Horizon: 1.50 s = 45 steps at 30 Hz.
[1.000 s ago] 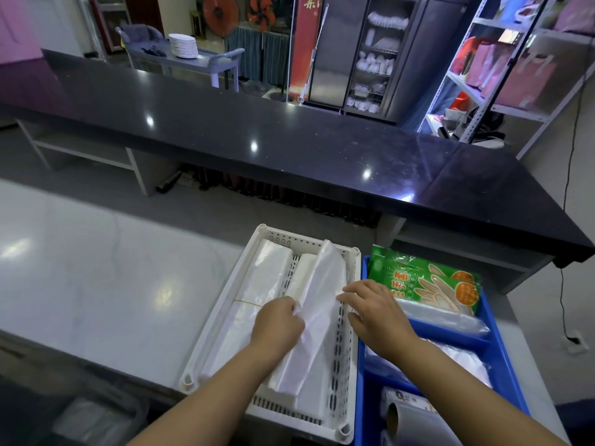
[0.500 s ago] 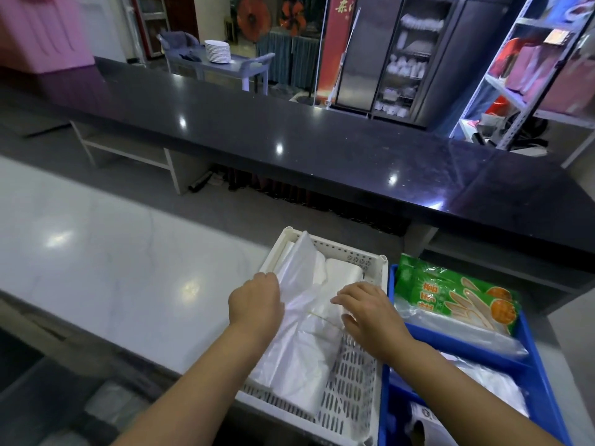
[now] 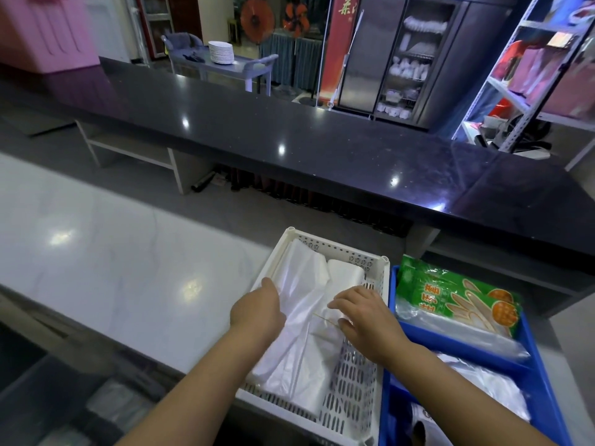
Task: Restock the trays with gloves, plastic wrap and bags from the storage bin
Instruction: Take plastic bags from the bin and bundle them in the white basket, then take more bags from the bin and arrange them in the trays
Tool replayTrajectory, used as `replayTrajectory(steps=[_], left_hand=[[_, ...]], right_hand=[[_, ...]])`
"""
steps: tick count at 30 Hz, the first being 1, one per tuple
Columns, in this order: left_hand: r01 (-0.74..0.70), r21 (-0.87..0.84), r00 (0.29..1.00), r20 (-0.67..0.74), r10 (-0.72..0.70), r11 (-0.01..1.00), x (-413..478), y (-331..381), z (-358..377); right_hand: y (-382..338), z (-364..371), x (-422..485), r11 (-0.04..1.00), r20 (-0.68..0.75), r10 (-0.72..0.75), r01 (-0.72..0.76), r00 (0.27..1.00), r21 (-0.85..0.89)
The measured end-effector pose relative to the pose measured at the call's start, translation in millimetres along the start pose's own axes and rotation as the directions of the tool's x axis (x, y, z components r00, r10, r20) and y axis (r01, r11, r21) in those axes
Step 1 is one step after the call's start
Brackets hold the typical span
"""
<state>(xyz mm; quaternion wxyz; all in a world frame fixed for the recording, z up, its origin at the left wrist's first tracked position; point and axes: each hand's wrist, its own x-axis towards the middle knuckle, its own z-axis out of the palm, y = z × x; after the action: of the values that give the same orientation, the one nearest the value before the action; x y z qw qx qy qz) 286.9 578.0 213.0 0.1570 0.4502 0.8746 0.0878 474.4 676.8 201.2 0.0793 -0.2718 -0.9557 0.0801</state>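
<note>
A white perforated tray (image 3: 354, 397) sits at the counter's near edge and holds stacks of clear plastic bags (image 3: 299, 349). My left hand (image 3: 257, 312) grips the left bundle of bags at its upper edge. My right hand (image 3: 363, 317) rests on the right bundle, fingers curled near a thin rubber band around it. To the right stands a blue bin (image 3: 534, 375) with green packs of gloves (image 3: 457, 297), clear plastic packets (image 3: 483, 381) and a roll at its near end, partly cut off by the frame.
The white marble counter (image 3: 112, 268) stretches left of the tray. A long black counter (image 3: 322, 146) runs across behind it. Beyond are a cart with stacked plates (image 3: 220, 53), a cabinet and shelving at the right.
The bags have shifted from the tray's right side to its left, and both hands moved with them. The view has swung left and nearer.
</note>
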Motion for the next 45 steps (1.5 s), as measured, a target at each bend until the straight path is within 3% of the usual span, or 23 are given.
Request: replayTrajectory(steps=[6, 9, 11, 13, 15, 17, 19, 21, 26, 33, 40, 45], left_hand=[[0.041, -0.327, 0.988, 0.156, 0.011, 0.944, 1, -2, 0], [0.075, -0.583, 0.984, 0.173, 0.034, 0.809, 7, -4, -4], [0.079, -0.644, 0.976, 0.207, 0.074, 0.761, 7, -4, -6], [0.013, -0.483, 0.975, 0.201, 0.096, 0.876, 3, -3, -2], [-0.147, -0.156, 0.987, 0.037, 0.154, 0.977, -4, -4, 9], [-0.326, 0.020, 0.940, -0.104, 0.326, 0.945, -11, -3, 22], [-0.427, 0.018, 0.904, -0.017, 0.427, 0.904, -17, -2, 35], [-0.442, 0.066, 0.894, 0.116, 0.433, 0.894, -20, -3, 48], [-0.386, 0.093, 0.917, 0.145, 0.371, 0.918, -32, -6, 49], [-0.143, 0.040, 0.975, -0.165, 0.148, 0.989, -78, -46, 5], [0.094, -0.041, 0.898, -0.428, -0.103, 0.995, -139, -153, -31], [0.271, -0.124, 0.853, -0.428, -0.298, 0.954, -190, -248, -45]], right_hand=[[-4, 1, -1, 1.000, -0.002, -0.013, 0.013, 1.000, 0.018], [-6, -2, -1, 1.000, -0.043, -0.014, 0.015, 0.999, 0.011], [-6, -5, -2, 1.000, -0.089, 0.001, -0.001, 0.996, 0.005], [-6, -7, -3, 1.000, -0.132, 0.014, -0.014, 0.991, 0.001], [-6, -8, -4, 0.999, -0.169, 0.035, -0.036, 0.985, -0.006], [-4, -9, -4, 0.998, -0.190, 0.058, -0.060, 0.980, -0.004], [-3, -8, -5, 0.998, -0.189, 0.063, -0.064, 0.980, 0.001], [-2, -8, -4, 0.999, -0.171, 0.049, -0.050, 0.984, 0.003], [-10, -8, 5, 0.999, -0.126, -0.029, 0.032, 0.992, 0.023], [-58, -6, 28, 0.969, -0.036, -0.246, 0.247, 0.968, 0.004], [-163, -10, 48, 0.891, -0.020, -0.454, 0.453, 0.891, -0.042], [-250, 19, 67, 0.808, 0.059, -0.581, 0.584, 0.812, -0.081]])
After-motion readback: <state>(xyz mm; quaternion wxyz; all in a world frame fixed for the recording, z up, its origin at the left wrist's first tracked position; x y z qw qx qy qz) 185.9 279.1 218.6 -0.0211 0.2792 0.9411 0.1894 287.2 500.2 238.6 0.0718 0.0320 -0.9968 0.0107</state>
